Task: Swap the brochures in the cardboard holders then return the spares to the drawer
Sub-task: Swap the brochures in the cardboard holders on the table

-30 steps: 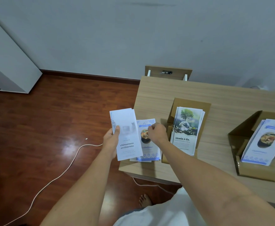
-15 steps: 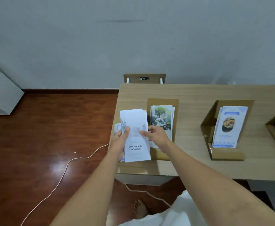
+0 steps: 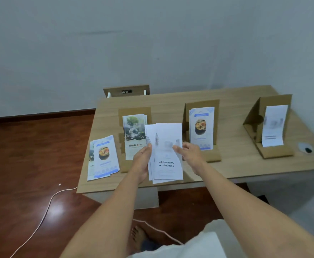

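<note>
pale grey walls and a red-brown wooden floor (image 3: pixel 31 155) framed a light wooden desk (image 3: pixel 232 164) where a person sorted brochures. three cardboard holders stood in a row on the desk: the left holder (image 3: pixel 123 164) carried tree-cover brochures (image 3: pixel 134 135), the middle holder (image 3: pixel 211 155) carried food-cover brochures (image 3: pixel 201 127), and the right holder (image 3: pixel 275 151) carried a white brochure (image 3: pixel 273 127) whose print was too blurred to read. a loose pile of spare brochures (image 3: pixel 104 157), a food cover on top, lay flat on the desk's left end, just beside the left holder. the person held a small fanned stack of white brochures (image 3: pixel 168 155) above the desk's front edge, between the left and middle holders. the left hand (image 3: pixel 142 162) gripped the stack's left edge, thumb curled over the front. the right hand (image 3: pixel 191 157) pinched the right edge of the front sheet between thumb and fingers. a white cable (image 3: pixel 40 220) trailed across the floor, and a bare foot (image 3: pixel 137 237) showed below the desk. no drawer could be made out.
</note>
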{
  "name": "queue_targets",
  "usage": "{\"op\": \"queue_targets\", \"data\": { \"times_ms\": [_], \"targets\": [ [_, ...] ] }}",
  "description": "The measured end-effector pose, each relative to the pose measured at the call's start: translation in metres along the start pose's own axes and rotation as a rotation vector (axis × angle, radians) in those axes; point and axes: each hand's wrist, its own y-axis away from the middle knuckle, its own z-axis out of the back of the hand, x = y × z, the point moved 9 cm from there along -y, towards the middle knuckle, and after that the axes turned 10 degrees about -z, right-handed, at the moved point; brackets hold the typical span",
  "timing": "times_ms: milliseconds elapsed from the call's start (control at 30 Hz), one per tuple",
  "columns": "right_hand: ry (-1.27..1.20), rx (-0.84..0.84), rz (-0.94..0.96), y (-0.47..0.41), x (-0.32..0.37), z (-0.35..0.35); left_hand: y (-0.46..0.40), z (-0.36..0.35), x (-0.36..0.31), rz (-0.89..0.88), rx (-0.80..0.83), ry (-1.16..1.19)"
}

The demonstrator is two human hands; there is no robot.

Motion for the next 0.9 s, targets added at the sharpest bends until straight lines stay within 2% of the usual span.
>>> {"op": "queue_targets", "data": {
  "times_ms": [367, 633, 900],
  "targets": [
    [-0.028, -0.048, -0.019, 0.029, -0.025, 0.14, 0.035, -0.116, 0.055, 0.036, 0.065, -0.003],
    [-0.057, -0.074, -0.041, 0.012, -0.023, 0.191, 0.016, -0.161, 0.068, 0.053, 0.083, 0.01],
    [-0.078, -0.074, -0.056, -0.03, -0.005, 0.235, -0.034, -0.21, 0.077, 0.073, 0.167, 0.025]
  ]
}}
